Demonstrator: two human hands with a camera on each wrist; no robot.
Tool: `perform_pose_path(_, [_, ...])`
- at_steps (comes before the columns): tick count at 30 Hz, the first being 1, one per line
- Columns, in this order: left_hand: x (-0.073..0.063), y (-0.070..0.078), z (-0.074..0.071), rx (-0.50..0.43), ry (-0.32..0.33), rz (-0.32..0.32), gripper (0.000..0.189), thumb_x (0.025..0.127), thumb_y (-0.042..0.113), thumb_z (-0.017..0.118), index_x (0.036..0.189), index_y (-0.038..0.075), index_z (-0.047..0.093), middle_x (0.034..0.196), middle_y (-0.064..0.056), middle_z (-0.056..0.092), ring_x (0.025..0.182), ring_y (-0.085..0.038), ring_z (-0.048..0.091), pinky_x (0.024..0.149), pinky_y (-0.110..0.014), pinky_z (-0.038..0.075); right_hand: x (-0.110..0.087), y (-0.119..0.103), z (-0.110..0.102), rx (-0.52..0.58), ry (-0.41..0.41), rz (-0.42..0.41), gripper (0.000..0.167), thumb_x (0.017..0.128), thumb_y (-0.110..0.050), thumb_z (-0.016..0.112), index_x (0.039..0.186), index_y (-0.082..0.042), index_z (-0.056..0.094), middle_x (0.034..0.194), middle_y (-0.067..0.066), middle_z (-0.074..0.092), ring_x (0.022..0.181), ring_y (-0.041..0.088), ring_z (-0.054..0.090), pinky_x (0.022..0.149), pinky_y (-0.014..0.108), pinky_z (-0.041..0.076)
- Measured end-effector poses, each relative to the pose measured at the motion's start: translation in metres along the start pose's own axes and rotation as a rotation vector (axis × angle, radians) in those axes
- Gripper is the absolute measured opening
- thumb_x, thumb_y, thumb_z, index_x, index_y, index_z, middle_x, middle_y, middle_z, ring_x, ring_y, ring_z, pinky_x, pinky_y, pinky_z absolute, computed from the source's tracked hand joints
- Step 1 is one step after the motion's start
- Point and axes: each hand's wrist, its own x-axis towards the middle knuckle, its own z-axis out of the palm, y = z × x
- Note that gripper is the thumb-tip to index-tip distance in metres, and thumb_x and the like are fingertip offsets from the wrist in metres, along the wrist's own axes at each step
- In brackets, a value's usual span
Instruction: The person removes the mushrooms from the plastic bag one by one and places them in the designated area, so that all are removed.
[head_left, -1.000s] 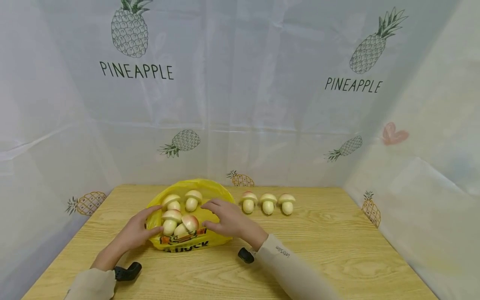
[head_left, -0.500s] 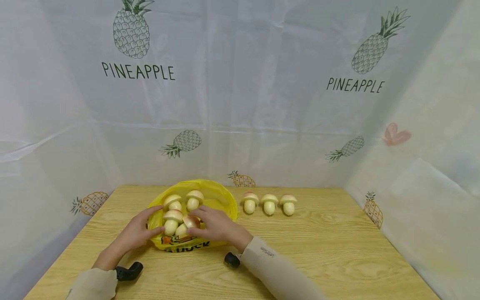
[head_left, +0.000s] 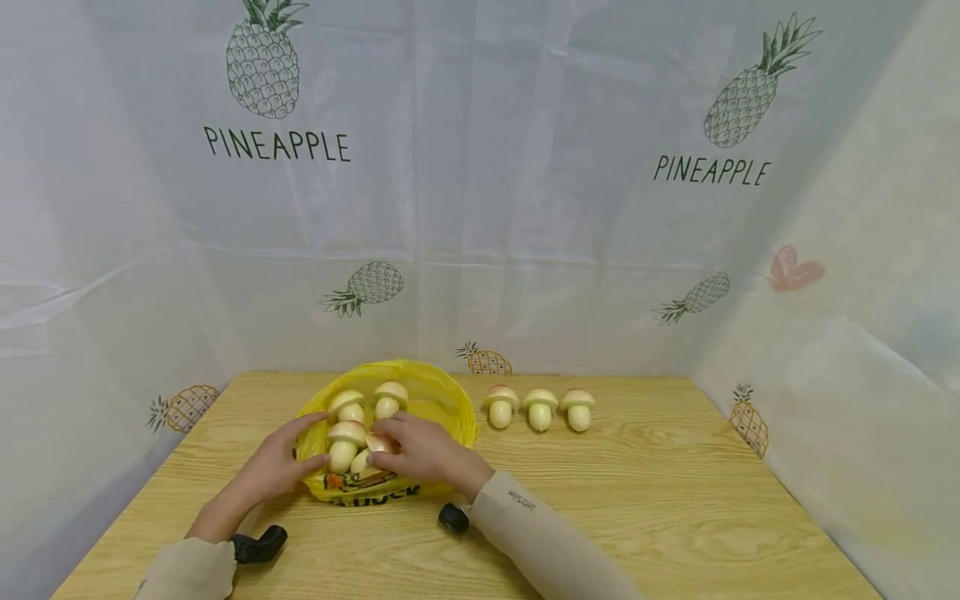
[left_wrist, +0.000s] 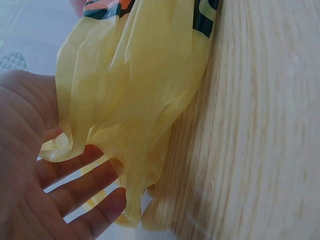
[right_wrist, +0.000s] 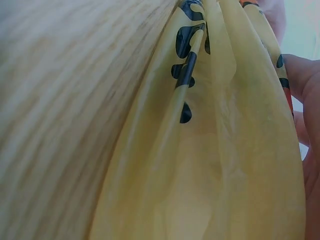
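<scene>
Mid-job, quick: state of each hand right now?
Left hand: open, touching the yellow bag.
Right hand: closed, holding a mushroom inside the bag.

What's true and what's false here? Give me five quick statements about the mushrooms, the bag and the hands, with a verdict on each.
1. On the table, three mushrooms are lined up outside the yellow bag. True.
2. The yellow bag is tied shut. False: its mouth is open, and four mushrooms show inside.
3. The left hand holds the yellow bag's left edge. True.
4. The right hand grips a tilted mushroom inside the yellow bag. True.
5. In the head view, the three mushrooms are left of the yellow bag. False: they are right of it.
</scene>
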Motion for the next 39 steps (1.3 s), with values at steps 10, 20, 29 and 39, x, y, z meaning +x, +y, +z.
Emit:
perform_pose_path(10, [-0.001, 0.0, 0.0, 0.018, 0.005, 0.011, 0.067, 0.087, 0.025, 0.073, 0.141, 0.0, 0.043, 0.138, -0.026, 0.044, 0.125, -0.05, 0.038, 0.094, -0.066, 0.036, -0.001, 0.008, -0.004, 0.015, 0.003, 0.001, 0.049, 0.096, -0.048, 0.052, 0.137, -0.023, 0.053, 0.125, -0.004, 0.056, 0.101, 0.006, 0.055, 0.082, 0.025, 0.048])
perform_pose_path(20, [0.0, -0.001, 0.001, 0.024, 0.012, 0.028, 0.066, 0.086, 0.023, 0.073, 0.141, -0.001, 0.043, 0.138, -0.027, 0.044, 0.126, -0.05, 0.038, 0.095, -0.066, 0.035, -0.007, 0.037, -0.015, 0.045, 0.007, 0.068, 0.044, 0.096, -0.04, 0.055, 0.135, -0.019, 0.055, 0.125, -0.002, 0.057, 0.107, 0.011, 0.055, 0.085, 0.03, 0.048])
perform_pose_path(29, [-0.001, 0.0, 0.0, 0.023, 0.008, 0.022, 0.066, 0.086, 0.021, 0.073, 0.14, -0.002, 0.043, 0.138, -0.027, 0.044, 0.125, -0.05, 0.039, 0.094, -0.066, 0.036, -0.01, 0.048, -0.021, 0.045, -0.011, 0.138, 0.044, 0.096, -0.041, 0.056, 0.136, -0.022, 0.055, 0.129, -0.002, 0.056, 0.112, 0.015, 0.055, 0.086, 0.036, 0.05])
perform_pose_path(39, [0.0, 0.0, 0.0, 0.024, 0.002, 0.007, 0.067, 0.087, 0.026, 0.072, 0.141, 0.001, 0.042, 0.139, -0.026, 0.044, 0.126, -0.05, 0.038, 0.094, -0.066, 0.036, -0.004, 0.049, -0.02, 0.056, -0.028, 0.019, 0.04, 0.098, -0.033, 0.056, 0.136, -0.019, 0.056, 0.132, -0.002, 0.055, 0.119, 0.015, 0.051, 0.096, 0.032, 0.045])
